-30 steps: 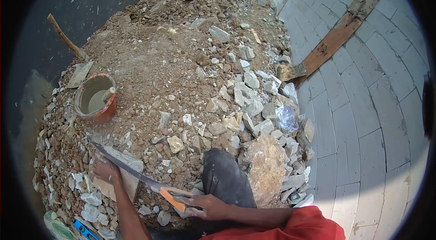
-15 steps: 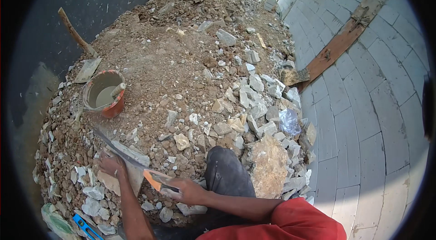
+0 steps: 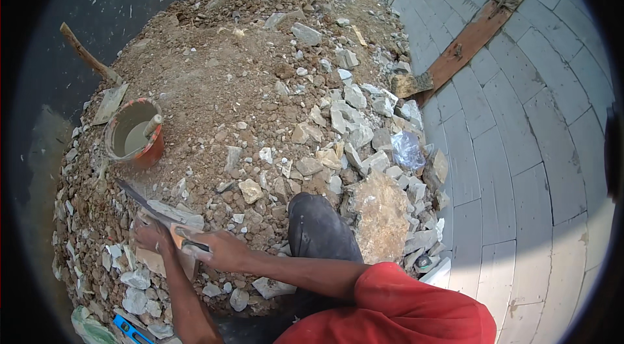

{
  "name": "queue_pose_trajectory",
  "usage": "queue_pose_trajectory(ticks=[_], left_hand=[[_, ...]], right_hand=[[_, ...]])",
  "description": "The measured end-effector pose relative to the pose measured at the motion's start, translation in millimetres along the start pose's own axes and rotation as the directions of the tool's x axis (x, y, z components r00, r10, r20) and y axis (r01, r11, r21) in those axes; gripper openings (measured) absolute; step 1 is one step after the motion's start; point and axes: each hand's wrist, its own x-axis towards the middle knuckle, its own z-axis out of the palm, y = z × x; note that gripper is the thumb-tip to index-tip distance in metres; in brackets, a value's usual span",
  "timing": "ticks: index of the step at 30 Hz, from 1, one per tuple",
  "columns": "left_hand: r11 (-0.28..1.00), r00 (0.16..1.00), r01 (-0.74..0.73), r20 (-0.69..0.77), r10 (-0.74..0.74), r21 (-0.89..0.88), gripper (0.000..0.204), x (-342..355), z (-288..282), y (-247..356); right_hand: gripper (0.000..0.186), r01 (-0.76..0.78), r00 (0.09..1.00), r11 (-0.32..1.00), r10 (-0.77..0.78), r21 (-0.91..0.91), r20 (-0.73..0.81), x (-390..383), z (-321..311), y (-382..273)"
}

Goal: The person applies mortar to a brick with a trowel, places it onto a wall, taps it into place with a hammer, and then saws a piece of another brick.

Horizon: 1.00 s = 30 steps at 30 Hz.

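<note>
My right hand (image 3: 221,250) is closed around the orange handle of a trowel (image 3: 170,224); its dark blade slants up and left over the rubble. My left hand (image 3: 151,235) lies just beside it, fingers resting on a pale flat stone slab (image 3: 159,259) among broken stones. My dark-trousered knee (image 3: 318,230) is right of the hands.
An orange bucket (image 3: 134,136) of grey mortar sits up left in the rubble heap, a flat tile and wooden stick behind it. A large tan rock (image 3: 380,214) lies right of my knee. Grey paving (image 3: 520,168) and a wooden plank (image 3: 471,38) lie right. A blue tool (image 3: 130,330) sits at bottom left.
Both hands and the trowel have shifted left and drawn closer together over the pale slab; the view has tilted slightly.
</note>
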Motion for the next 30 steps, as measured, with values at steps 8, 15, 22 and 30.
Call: queue_pose_trajectory(ticks=[8, 15, 22, 30], left_hand=[[0.981, 0.982, 0.188, -0.02, -0.187, 0.043, 0.071, 17, -3, -25], [0.97, 0.963, 0.18, 0.172, -0.208, 0.162, 0.062, 29, 10, -33], [0.96, 0.962, 0.125, 0.205, -0.18, 0.252, 0.058, 15, 2, -21], [0.971, 0.951, 0.19, 0.217, -0.219, 0.148, 0.067, 16, -10, -26]], right_hand=[[0.052, 0.118, 0.993, 0.992, -0.117, 0.045, -0.03, -179, -63, 15], [0.052, 0.063, 0.998, 0.995, -0.065, 0.083, 0.019, -2, -8, -22], [0.053, 0.12, 0.992, 0.992, -0.119, 0.044, -0.044, -187, -66, 17], [0.049, 0.002, 0.999, 0.996, 0.002, 0.094, -0.052, -48, 9, -5]])
